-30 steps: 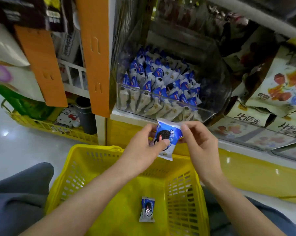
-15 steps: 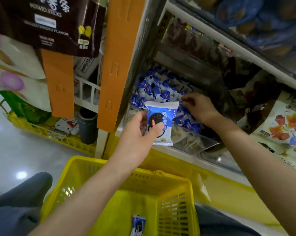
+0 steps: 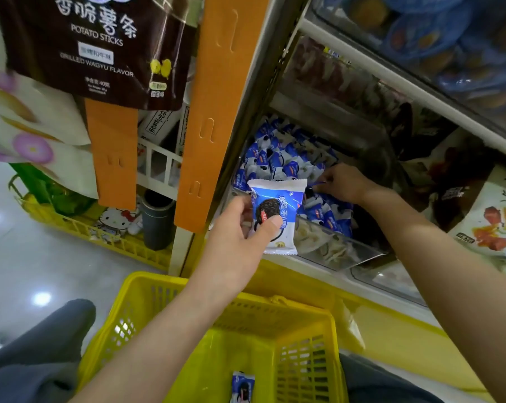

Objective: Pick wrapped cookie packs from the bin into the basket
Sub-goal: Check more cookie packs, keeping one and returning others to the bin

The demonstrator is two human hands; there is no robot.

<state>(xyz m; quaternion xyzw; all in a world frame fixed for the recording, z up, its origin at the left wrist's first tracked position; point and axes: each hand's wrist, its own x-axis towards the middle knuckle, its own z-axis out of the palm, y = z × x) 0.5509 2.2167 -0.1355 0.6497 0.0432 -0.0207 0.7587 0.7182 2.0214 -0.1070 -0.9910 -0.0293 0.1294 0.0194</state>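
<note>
My left hand (image 3: 240, 228) holds a blue-and-white wrapped cookie pack (image 3: 278, 210) upright in front of the clear plastic bin (image 3: 347, 251) on the shelf. The bin is heaped with several more of the same packs (image 3: 281, 161). My right hand (image 3: 343, 184) reaches down into the bin, fingers pinched on a pack there. Below, the yellow basket (image 3: 304, 324) rests on my lap with one cookie pack (image 3: 243, 386) lying on its floor.
An orange shelf upright (image 3: 214, 112) stands left of the bin. A dark potato-stick bag (image 3: 100, 45) hangs at top left. Snack bags (image 3: 496, 222) fill the shelf to the right. A second yellow basket (image 3: 100, 231) with a cartoon cat toy sits on the floor at left.
My right hand let go of the held pack and reached up into the bin. My left hand kept the pack and rose with it. The camera tilted upward.
</note>
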